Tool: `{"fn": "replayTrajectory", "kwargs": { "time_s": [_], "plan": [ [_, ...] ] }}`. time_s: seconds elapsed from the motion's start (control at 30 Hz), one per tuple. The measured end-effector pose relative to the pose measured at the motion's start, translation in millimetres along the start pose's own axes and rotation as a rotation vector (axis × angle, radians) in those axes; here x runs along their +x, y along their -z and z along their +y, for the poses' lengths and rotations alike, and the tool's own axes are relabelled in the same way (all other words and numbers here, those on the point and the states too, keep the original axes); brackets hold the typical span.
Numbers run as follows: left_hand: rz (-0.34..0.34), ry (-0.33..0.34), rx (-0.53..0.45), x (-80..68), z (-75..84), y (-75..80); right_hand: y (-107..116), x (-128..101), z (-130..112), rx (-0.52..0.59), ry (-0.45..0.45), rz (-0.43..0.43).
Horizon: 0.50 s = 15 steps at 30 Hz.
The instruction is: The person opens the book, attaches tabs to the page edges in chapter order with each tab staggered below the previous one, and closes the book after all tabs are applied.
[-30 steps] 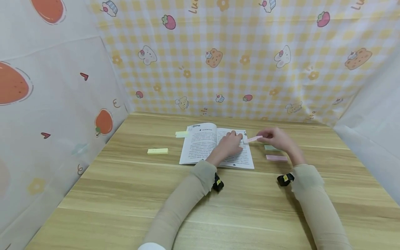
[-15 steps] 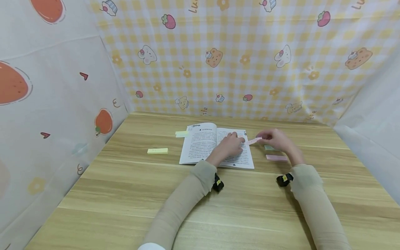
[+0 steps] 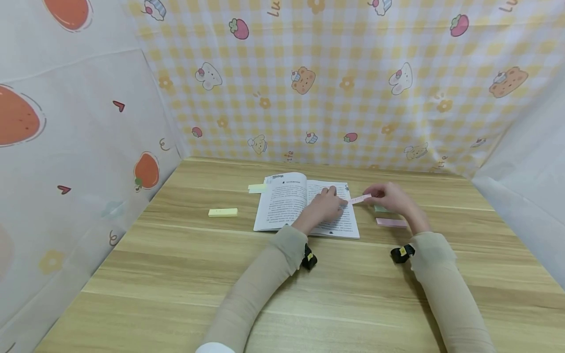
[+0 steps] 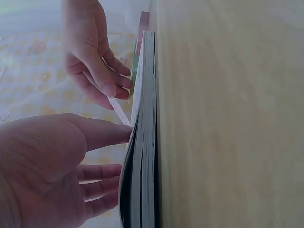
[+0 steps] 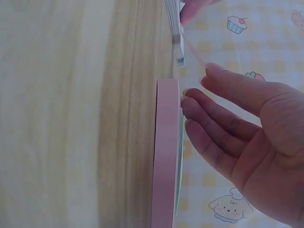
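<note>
An open book [image 3: 280, 206] lies on the table, its pages printed with text. My left hand [image 3: 324, 205] rests on the right page, fingers extended, one fingertip at the inner end of a pink sticky strip [image 3: 359, 199]. That strip lies across the page's outer edge. Its outer end is pinched between thumb and fingers of my right hand [image 3: 390, 197], just off the book's right side. From the left wrist view, the left thumb [image 4: 107, 135] presses at the page edge beside the strip. In the right wrist view the strip slants up from the right thumb [image 5: 221, 73] toward the book.
Right of the book lie a pink sticky-note pad [image 3: 391, 223] and a green pad [image 3: 382, 209], partly behind the right hand. Left of it lies a yellow pad [image 3: 222, 213]. Pale yellow-green strips [image 3: 257, 188] stick out from the left page. A patterned cloth [image 3: 326, 113] hangs behind the table.
The left hand's fingertips have shifted slightly right, from the page onto the strip's inner end. The right hand keeps its pinch and has barely moved.
</note>
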<state>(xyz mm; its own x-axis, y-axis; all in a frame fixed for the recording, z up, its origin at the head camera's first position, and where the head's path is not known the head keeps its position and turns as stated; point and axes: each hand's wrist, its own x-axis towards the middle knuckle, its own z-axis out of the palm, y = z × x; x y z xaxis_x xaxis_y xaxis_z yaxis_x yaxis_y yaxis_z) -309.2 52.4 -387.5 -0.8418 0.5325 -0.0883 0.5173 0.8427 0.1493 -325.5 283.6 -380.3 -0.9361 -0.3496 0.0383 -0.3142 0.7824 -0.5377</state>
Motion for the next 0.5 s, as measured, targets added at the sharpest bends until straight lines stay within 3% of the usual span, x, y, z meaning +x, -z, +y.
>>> {"fn": "replayTrajectory", "kwargs": {
  "time_s": [0.5],
  "plan": [
    [-0.062, 0.01, 0.066, -1.9, 1.6, 4.1, 5.0, -5.8, -11.5, -0.022, 0.001, 0.028]
  ]
}}
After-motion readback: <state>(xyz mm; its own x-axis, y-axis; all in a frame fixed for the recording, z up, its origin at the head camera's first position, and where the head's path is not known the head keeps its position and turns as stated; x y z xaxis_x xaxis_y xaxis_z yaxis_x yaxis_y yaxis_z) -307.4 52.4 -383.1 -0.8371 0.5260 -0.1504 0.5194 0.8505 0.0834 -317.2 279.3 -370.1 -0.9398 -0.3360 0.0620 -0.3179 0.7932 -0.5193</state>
